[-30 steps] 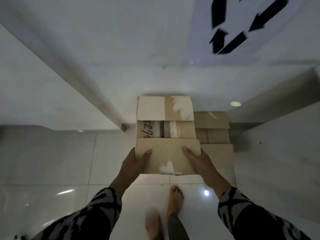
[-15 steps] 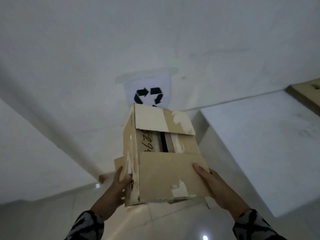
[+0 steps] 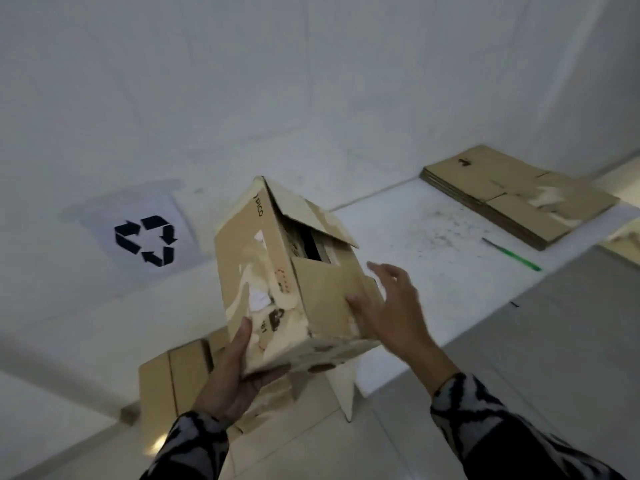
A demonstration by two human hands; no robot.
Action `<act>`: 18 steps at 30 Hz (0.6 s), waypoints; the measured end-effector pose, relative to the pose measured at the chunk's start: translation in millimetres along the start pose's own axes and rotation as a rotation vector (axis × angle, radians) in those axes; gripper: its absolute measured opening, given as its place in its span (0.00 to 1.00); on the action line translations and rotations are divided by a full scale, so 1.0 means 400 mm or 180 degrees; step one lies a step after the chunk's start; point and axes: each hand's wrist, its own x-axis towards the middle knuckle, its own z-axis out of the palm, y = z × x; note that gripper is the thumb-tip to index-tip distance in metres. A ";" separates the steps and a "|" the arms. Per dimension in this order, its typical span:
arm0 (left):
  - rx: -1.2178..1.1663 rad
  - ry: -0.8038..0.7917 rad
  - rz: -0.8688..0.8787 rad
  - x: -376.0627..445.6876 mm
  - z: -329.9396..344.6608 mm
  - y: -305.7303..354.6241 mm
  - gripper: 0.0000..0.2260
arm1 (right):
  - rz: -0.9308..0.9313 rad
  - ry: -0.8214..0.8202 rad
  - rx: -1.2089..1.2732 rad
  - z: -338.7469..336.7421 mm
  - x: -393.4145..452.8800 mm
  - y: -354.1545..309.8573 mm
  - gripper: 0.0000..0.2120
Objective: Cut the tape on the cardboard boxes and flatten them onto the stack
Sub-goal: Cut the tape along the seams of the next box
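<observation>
Presently the cardboard box (image 3: 291, 292), long axis tilted toward 11 o'clock, sits gripped in the left hand (image 3: 232, 379), the right hand (image 3: 391, 306) spread-fingered at its 3 o'clock face.

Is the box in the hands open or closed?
Partly open. On the box, one top flap is lifted, leaving a dark gap beneath it; what is inside cannot be told.

We see white ledge (image 3: 433, 237) bare between held box (image 3: 277, 289) and flattened stack (image 3: 512, 199); green cutter (image 3: 510, 254) lies there, cardboard (image 3: 176, 379) crowds floor below.
</observation>
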 end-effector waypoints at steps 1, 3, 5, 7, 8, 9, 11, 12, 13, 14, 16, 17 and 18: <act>0.0089 0.0027 0.0028 -0.005 0.056 -0.027 0.20 | -0.0172 -0.0071 0.0076 -0.024 -0.013 0.008 0.28; 0.0291 0.0036 0.0133 -0.005 0.162 -0.066 0.19 | -0.0246 -0.0333 0.0653 -0.067 -0.038 0.005 0.28; 0.0494 0.0016 0.0295 0.009 0.254 -0.091 0.19 | -0.0204 -0.0511 0.0995 -0.094 -0.032 0.021 0.30; 0.0606 0.0106 0.0528 0.038 0.329 -0.108 0.23 | -0.0226 -0.0467 0.0878 -0.117 0.015 0.061 0.31; 0.0638 0.0159 0.0640 0.057 0.362 -0.114 0.25 | -0.0157 -0.0430 0.0774 -0.133 0.049 0.088 0.30; 0.0711 0.0210 0.0756 0.078 0.395 -0.119 0.25 | -0.0040 -0.0414 0.0688 -0.151 0.084 0.113 0.28; 0.0941 0.0315 0.0964 0.121 0.470 -0.124 0.20 | 0.0162 -0.0513 0.0708 -0.203 0.148 0.156 0.21; 0.1110 0.0362 0.1039 0.145 0.507 -0.124 0.18 | 0.0171 -0.0570 0.0812 -0.228 0.180 0.181 0.17; 0.1296 0.0389 0.1105 0.169 0.544 -0.123 0.19 | 0.0187 -0.0605 0.0943 -0.249 0.212 0.209 0.14; 0.1516 0.0395 0.1134 0.194 0.582 -0.118 0.21 | 0.0252 -0.0627 0.1068 -0.269 0.247 0.237 0.12; 0.2179 0.0318 0.1093 0.251 0.657 -0.106 0.29 | 0.0500 -0.0608 0.1420 -0.307 0.322 0.300 0.12; 0.2574 0.0289 0.1077 0.282 0.704 -0.105 0.32 | 0.0659 -0.0624 0.1616 -0.330 0.366 0.334 0.13; 0.3005 0.0251 0.1102 0.292 0.740 -0.099 0.35 | 0.0781 -0.0607 0.1796 -0.344 0.392 0.361 0.15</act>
